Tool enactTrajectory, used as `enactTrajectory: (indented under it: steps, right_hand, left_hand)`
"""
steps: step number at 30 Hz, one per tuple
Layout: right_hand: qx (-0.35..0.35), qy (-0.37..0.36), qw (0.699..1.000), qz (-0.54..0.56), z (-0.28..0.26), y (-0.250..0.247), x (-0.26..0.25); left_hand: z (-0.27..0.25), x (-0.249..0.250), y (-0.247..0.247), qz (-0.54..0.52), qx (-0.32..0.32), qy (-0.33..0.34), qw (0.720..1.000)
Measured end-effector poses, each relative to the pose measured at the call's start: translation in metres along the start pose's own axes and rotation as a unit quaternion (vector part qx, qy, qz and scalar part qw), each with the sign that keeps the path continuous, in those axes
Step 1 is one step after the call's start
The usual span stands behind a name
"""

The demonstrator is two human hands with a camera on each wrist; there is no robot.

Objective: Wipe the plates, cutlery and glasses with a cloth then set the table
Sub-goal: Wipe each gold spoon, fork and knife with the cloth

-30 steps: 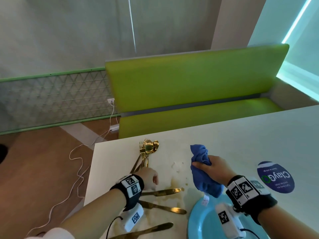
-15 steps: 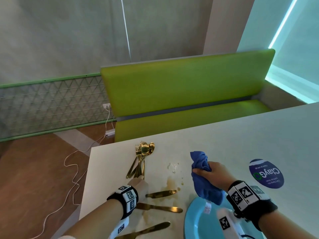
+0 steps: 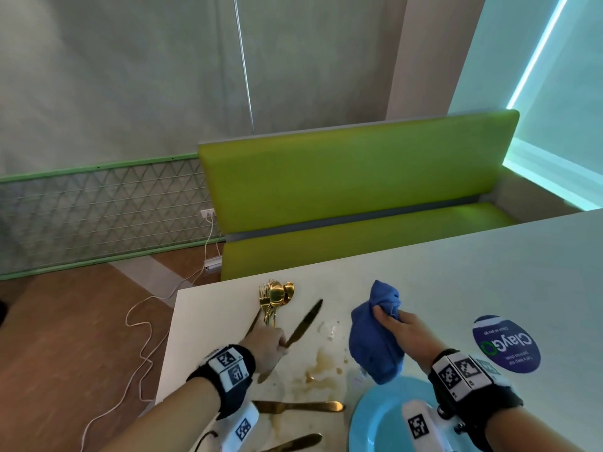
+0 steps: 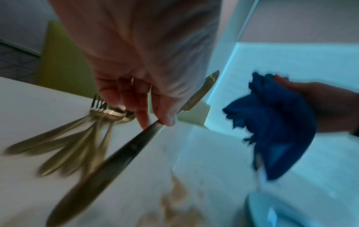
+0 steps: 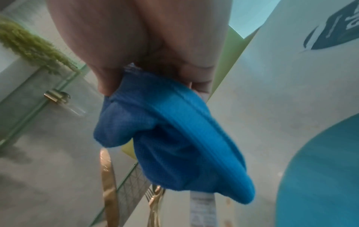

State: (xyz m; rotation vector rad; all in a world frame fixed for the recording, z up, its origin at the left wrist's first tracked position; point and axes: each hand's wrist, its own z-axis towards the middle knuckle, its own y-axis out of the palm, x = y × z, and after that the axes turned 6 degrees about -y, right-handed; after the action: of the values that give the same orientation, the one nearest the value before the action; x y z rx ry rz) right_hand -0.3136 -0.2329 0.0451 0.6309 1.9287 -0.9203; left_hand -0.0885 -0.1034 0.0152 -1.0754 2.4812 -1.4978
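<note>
My left hand [image 3: 269, 342] pinches a gold knife [image 3: 303, 322] by its middle and holds it above the white table [image 3: 456, 288], blade pointing up and away; the left wrist view shows the knife [image 4: 120, 153] between thumb and fingers. Behind it lies a pile of gold forks and spoons [image 3: 275, 300]. My right hand [image 3: 396, 327] grips a bunched blue cloth [image 3: 375, 340] that hangs over the rim of a light blue plate [image 3: 375, 419]; the cloth [image 5: 174, 135] fills the right wrist view. Two more gold knives [image 3: 300, 406] lie near the front edge.
A brown liquid stain [image 3: 321, 370] and small drops spread on the table between my hands. A round dark blue sticker [image 3: 505, 344] is at the right. A green bench [image 3: 359, 203] stands beyond the table's far edge, and a white cable [image 3: 140, 321] trails over the floor at the left.
My left hand has picked one knife up off the table and raised it. The right hand with the cloth has lifted slightly and stayed above the plate.
</note>
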Motion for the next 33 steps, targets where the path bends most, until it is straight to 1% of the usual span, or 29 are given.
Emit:
enactTrajectory:
  steps: [2, 5, 7, 9, 10, 12, 15, 17, 19, 21, 23, 26, 28, 29, 31, 33]
  right_hand:
    - [-0.004, -0.008, 0.998, 0.062, -0.001, 0.006, -0.008]
    - [-0.039, -0.026, 0.992, 0.117, -0.005, 0.02, -0.021]
    - [-0.067, -0.035, 0.989, 0.129, -0.008, 0.032, -0.029]
    - [-0.065, -0.05, 0.992, 0.099, -0.01, 0.039, -0.036]
    - [-0.041, -0.055, 0.994, 0.091, -0.009, 0.04, -0.039]
    - [0.021, -0.055, 0.991, 0.118, -0.007, 0.034, -0.048]
    - [0.085, -0.063, 0.984, 0.144, 0.0, 0.018, -0.062]
    - [0.145, -0.062, 0.973, 0.166, 0.008, 0.003, -0.07]
    - [0.181, -0.064, 0.962, 0.193, 0.014, -0.017, -0.076]
    - [0.181, -0.075, 0.961, 0.197, 0.016, -0.033, -0.078]
    - [0.172, -0.08, 0.96, 0.205, 0.013, -0.04, -0.076]
    - [0.129, -0.072, 0.963, 0.225, 0.002, -0.027, -0.072]
    - [0.087, -0.077, 0.971, 0.208, -0.009, -0.01, -0.072]
    - [0.078, -0.085, 0.973, 0.197, -0.013, -0.004, -0.074]
    - [0.091, -0.093, 0.973, 0.19, -0.015, -0.003, -0.079]
    - [0.132, -0.096, 0.967, 0.197, -0.01, -0.015, -0.082]
  left_hand:
    - [-0.003, 0.014, -0.018, -0.06, -0.002, 0.011, 0.998]
    - [-0.01, 0.039, -0.036, -0.166, 0.012, 0.05, 0.985]
    - [-0.016, 0.055, -0.039, -0.221, 0.024, 0.077, 0.972]
    - [-0.023, 0.07, -0.038, -0.219, 0.04, 0.099, 0.97]
    - [-0.028, 0.077, -0.036, -0.218, 0.044, 0.106, 0.969]
    - [-0.034, 0.087, -0.031, -0.235, 0.048, 0.119, 0.964]
    - [-0.04, 0.098, -0.028, -0.23, 0.077, 0.128, 0.962]
    - [-0.044, 0.102, -0.029, -0.228, 0.082, 0.145, 0.959]
    - [-0.049, 0.105, -0.028, -0.218, 0.08, 0.154, 0.96]
    - [-0.05, 0.106, -0.029, -0.234, 0.08, 0.15, 0.957]
    - [-0.048, 0.105, -0.032, -0.258, 0.094, 0.136, 0.952]
    - [-0.047, 0.109, -0.041, -0.274, 0.119, 0.128, 0.946]
    - [-0.048, 0.116, -0.044, -0.277, 0.122, 0.132, 0.944]
    - [-0.048, 0.12, -0.043, -0.288, 0.12, 0.135, 0.941]
    - [-0.051, 0.124, -0.04, -0.327, 0.117, 0.133, 0.928]
    - [-0.054, 0.121, -0.037, -0.368, 0.106, 0.132, 0.914]
